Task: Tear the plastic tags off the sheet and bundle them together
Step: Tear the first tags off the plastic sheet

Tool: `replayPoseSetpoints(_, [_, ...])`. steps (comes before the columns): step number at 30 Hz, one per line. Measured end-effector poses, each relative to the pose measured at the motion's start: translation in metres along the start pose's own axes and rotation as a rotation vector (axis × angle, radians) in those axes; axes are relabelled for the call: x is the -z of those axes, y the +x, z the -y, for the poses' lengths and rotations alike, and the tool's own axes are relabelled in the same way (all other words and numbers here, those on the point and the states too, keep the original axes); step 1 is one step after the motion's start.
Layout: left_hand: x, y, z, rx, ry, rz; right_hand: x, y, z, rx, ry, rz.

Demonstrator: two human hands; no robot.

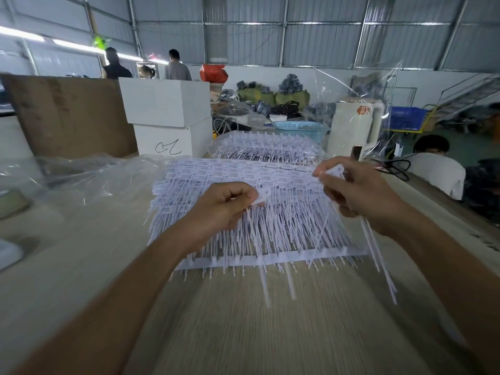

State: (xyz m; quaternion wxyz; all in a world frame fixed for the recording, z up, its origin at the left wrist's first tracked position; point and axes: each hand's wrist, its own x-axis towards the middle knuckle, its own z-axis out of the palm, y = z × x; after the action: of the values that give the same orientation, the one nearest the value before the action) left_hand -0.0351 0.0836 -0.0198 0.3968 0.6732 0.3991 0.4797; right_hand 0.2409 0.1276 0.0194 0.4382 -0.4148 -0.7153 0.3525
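The tearing step is going on. The left hand (226, 205) pinches one white tag (260, 197) over the stack of tag sheets (243, 231), which lies in the middle of the bench (81, 266). The right hand (359, 190) grips a small bundle of loose tags (378, 255), strips hanging down. Next, I think, the left tag must pull free and join the bundle. There is bare bench near the front edge. Boxes (167, 117) and plastic wrap (81, 174) crowd the far side.
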Motion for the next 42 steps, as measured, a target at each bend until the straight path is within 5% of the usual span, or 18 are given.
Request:
replayPoseSetpoints(4, [-0.006,-0.002,0.002,0.004,0.121,0.151,-0.027,-0.003,0.003,0.035,-0.109,0.217])
replayPoseSetpoints(17, [-0.006,-0.004,-0.006,-0.095,-0.034,0.072,-0.046,-0.009,0.008,0.010,-0.044,0.549])
replayPoseSetpoints(28, [-0.016,0.002,-0.002,0.157,-0.231,-0.152,-0.071,-0.016,0.021,0.562,-0.928,0.049])
replayPoseSetpoints(35, [-0.013,0.004,-0.004,0.322,-0.333,-0.065,-0.072,-0.024,0.020,0.741,-1.018,-0.047])
replayPoseSetpoints(38, [-0.005,-0.001,-0.001,0.316,-0.133,0.045,-0.048,-0.006,0.023,0.556,-0.954,-0.239])
replayPoseSetpoints(42, [-0.011,-0.003,-0.008,0.129,-0.052,0.053,-0.009,0.004,0.029,0.256,-0.440,-0.359])
